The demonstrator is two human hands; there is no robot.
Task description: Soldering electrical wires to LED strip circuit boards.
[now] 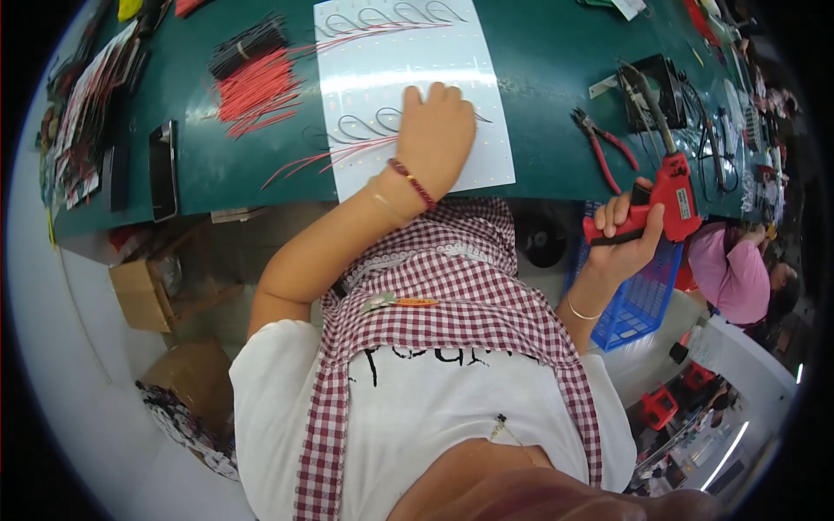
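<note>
The white panel (365, 87) is laid flat on the green table (547, 61), in the middle of the scene, with its near edge by the person's waist. It is crossed by 2 groups of red wires (360, 153) and curved black wires (354, 128), 1 group at the far end and 1 nearer; in both, the red wires are extended past the panel's left edge.

The left hand (439, 130) is held over the right part of the nearer group, back upward. Its fingertips are largely hidden, so it cannot be told whether they are pressed together or kept apart, or whether anything is pinched.

A red pistol-shaped tool (678, 195) is gripped by the right hand (627, 227), with the fingers wrapped around its handle, at the table's near edge on the right. Its metal barrel is pointed toward the far side, by a black stand (667, 95); contact between them cannot be made out. Red-handled pliers (593, 130) are placed between the panel and the tool.

To the panel's left, a bundle of red and black wires (256, 87) is set down, and a dark flat object (163, 169) is placed nearer and farther left. A blue basket (638, 300) is seen below the table on the right.
</note>
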